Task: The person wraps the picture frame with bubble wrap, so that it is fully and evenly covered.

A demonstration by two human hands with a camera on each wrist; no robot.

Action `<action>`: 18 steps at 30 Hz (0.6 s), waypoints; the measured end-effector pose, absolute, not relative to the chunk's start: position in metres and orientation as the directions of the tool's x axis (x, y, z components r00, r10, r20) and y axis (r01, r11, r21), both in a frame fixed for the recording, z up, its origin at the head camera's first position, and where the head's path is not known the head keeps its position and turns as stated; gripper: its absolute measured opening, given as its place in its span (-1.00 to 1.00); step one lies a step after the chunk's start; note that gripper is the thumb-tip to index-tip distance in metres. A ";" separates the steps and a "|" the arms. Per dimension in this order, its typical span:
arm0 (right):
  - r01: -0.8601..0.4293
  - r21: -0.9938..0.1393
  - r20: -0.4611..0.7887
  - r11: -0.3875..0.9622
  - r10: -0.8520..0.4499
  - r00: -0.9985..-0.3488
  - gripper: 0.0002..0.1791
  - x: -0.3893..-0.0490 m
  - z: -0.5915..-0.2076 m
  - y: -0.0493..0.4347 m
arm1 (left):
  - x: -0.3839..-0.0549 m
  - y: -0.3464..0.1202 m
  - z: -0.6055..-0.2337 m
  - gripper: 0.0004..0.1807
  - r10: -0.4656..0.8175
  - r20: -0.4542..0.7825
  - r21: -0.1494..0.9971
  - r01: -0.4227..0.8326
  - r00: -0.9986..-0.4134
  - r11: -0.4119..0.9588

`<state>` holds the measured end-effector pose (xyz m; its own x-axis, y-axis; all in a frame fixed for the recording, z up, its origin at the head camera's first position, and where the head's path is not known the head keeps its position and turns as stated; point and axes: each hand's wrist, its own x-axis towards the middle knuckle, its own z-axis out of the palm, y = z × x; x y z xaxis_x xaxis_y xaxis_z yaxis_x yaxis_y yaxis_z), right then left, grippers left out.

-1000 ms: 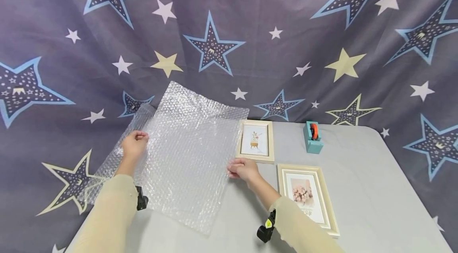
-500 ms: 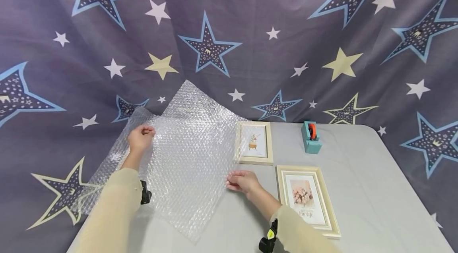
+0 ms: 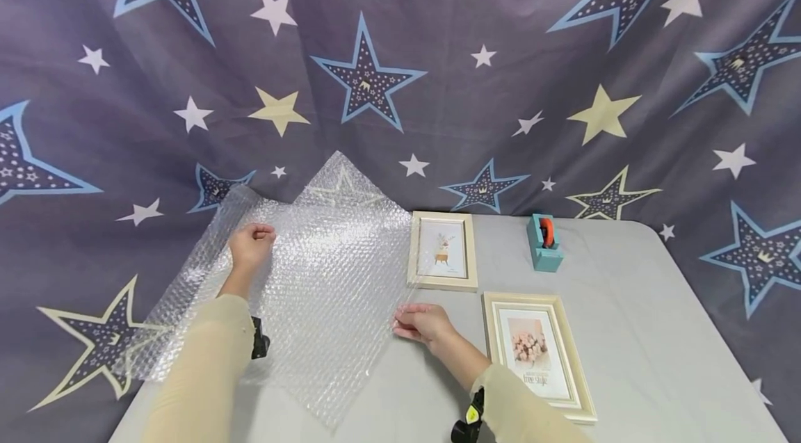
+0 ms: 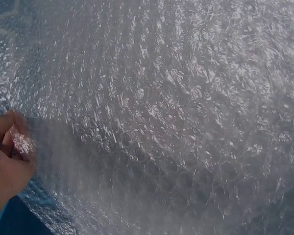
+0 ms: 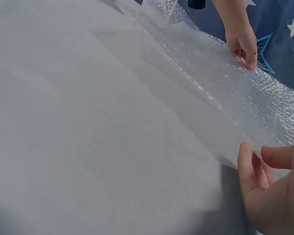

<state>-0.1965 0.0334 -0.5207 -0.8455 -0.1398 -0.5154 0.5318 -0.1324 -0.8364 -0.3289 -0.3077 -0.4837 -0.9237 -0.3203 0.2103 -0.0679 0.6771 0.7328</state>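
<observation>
A clear sheet of bubble wrap (image 3: 332,283) spreads at a slant over the left half of the table, its far corner rising against the curtain. My left hand (image 3: 250,248) pinches it on the left, where a second layer hangs past the table's edge. At the sheet's right edge, my right hand (image 3: 424,325) pinches the film between thumb and fingers. The right wrist view has the right thumb and fingertips (image 5: 245,152) at the sheet's border. In the left wrist view the bubbled film (image 4: 161,107) fills most of the picture, with the left hand (image 4: 10,152) at its side.
A small picture frame (image 3: 468,248) with a plant print lies right of the sheet, whose edge overlaps it. Nearer is a larger frame (image 3: 585,387) with a flower photo. A teal tape dispenser (image 3: 547,260) stands at the back of the grey table (image 3: 657,332). A starry curtain (image 3: 438,109) hangs behind.
The bubble wrap has turned, its far corner shifting right and sinking lower, its near corner swinging left. My left hand has moved slightly right; my right hand has come a little nearer.
</observation>
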 end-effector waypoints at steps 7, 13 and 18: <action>0.531 -0.836 -0.516 -0.135 -0.134 -0.846 -0.68 -0.195 -0.520 0.032 | -0.326 -0.307 -0.483 -0.78 -0.340 0.171 0.752 -0.100 -0.925 0.652; 0.535 -0.839 -0.524 -0.100 -0.117 -0.844 -0.69 -0.196 -0.518 0.037 | -0.322 -0.304 -0.479 -0.71 -0.356 0.131 0.760 -0.137 -0.925 0.635; 0.521 -0.852 -0.515 -0.049 -0.097 -0.852 -0.68 -0.198 -0.510 0.050 | -0.318 -0.296 -0.472 -0.64 -0.329 0.084 0.769 -0.148 -0.941 0.622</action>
